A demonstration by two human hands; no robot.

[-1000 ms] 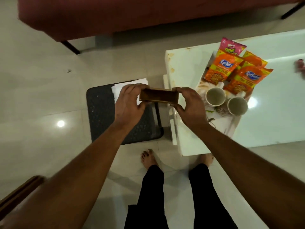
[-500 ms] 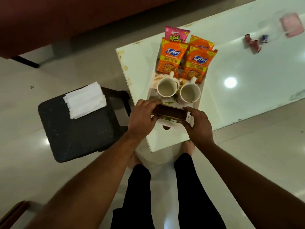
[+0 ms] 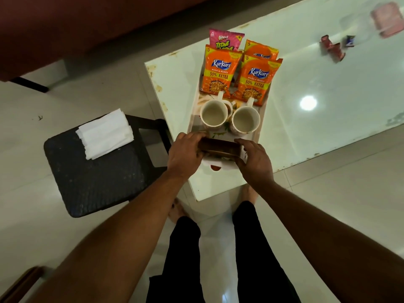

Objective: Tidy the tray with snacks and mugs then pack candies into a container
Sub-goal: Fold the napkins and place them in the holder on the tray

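A white tray [image 3: 261, 119] lies on the white table [image 3: 328, 101]. Orange snack packets [image 3: 219, 72] and a pink packet [image 3: 225, 40] fill its far end. Two white mugs [image 3: 213, 115] [image 3: 246, 122] stand side by side in its middle. At the tray's near end, a small brown wooden holder [image 3: 218, 147] is gripped by my left hand [image 3: 185, 153] at its left end and by my right hand [image 3: 254, 159] at its right end. Wrapped candies [image 3: 332, 48] lie far right on the table, beside a blurred pink container [image 3: 387, 19].
A black stool [image 3: 96, 171] stands left of the table with a stack of white napkins [image 3: 106, 133] on it. A dark red sofa [image 3: 87, 25] runs along the back. My legs and bare feet are on the tiled floor below the table's near edge.
Both hands carried the brown holder from above the stool rightward to the tray's near end. The view swung right, bringing the candies and the pink container into sight.
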